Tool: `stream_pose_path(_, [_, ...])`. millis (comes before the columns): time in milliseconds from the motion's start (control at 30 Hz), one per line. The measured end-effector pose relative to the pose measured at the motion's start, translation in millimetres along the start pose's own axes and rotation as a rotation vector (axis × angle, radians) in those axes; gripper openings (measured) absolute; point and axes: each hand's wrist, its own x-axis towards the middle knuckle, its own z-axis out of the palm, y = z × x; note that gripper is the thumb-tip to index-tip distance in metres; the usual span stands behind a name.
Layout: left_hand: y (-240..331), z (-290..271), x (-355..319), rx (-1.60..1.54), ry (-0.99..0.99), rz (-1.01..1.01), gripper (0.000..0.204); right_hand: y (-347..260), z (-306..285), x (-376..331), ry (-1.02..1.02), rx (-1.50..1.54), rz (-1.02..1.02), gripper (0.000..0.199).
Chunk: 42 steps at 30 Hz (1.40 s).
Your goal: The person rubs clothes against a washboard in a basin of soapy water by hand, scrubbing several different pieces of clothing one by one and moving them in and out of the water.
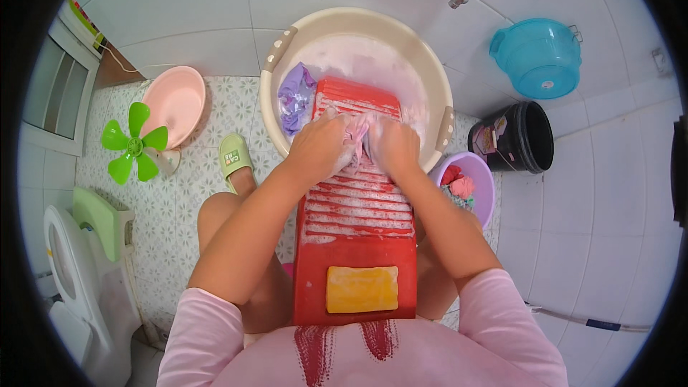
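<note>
In the head view, two bare hands are meeting over one red washboard [308,294], the left hand [319,142] and the right hand [393,145] both holding one bunched pink cloth [357,137], their fingers curling tightly around it amid white suds. The cloth is lying across the ridges, just inside the near rim of one cream basin [358,18], whose two spotted handles are jutting from opposite sides. One purple cloth [292,94] is soaking against the basin's left wall. I am counting two more basins, a pink basin [172,104] on the floor and a blue basin [541,61] against the wall, plus two buckets: a black bucket [512,140] and a lavender bucket [485,183] holding several garments [460,188]. One green fan [135,146] is spreading five blades beside the pink basin, and one green slipper [233,155] is showing on a foot. One yellow soap bar [362,289] is resting near the board's lower edge, well within its sides. The board's top end is sloping into the sudsy water, while its lower end is reaching the person's pink top [423,347]. Patterned floor [165,226] is stretching widely beyond the left forearm; on the right, the lavender bucket is standing close by the forearm, leaving narrower room there.
</note>
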Motion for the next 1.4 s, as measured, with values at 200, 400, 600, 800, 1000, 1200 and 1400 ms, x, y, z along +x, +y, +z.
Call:
stream_pose_path(200, [-11, 15, 17, 0.004, 0.053, 0.075, 0.029, 15, 20, 35, 0.18, -0.041, 0.028, 0.037])
stream_pose_path(400, [-6, 5, 12, 0.003, 0.009, -0.04, 0.027, -9, -32, -65, -0.017, 0.021, -0.218, 0.025])
stream_pose_path(600, [0, 13, 11, 0.054, 0.026, -0.025, 0.02, 4, 2, 2, 0.064, -0.015, 0.029, 0.023])
stream_pose_path(800, [2, 14, 26, 0.082, 0.022, -0.091, 0.023, 19, 19, 36, 0.136, -0.054, -0.011, 0.026])
stream_pose_path(1000, [-6, 9, 17, 0.092, 0.058, -0.094, 0.018, -2, -27, -60, -0.098, 0.067, -0.197, 0.023])
stream_pose_path(1200, [-3, 14, 18, 0.059, -0.031, -0.02, 0.013, 2, -7, -26, 0.043, 0.019, -0.013, 0.03])
stream_pose_path(1400, [-3, 6, 29, 0.085, -0.026, -0.09, 0.018, 16, 19, 46, 0.046, 0.038, 0.03, 0.037])
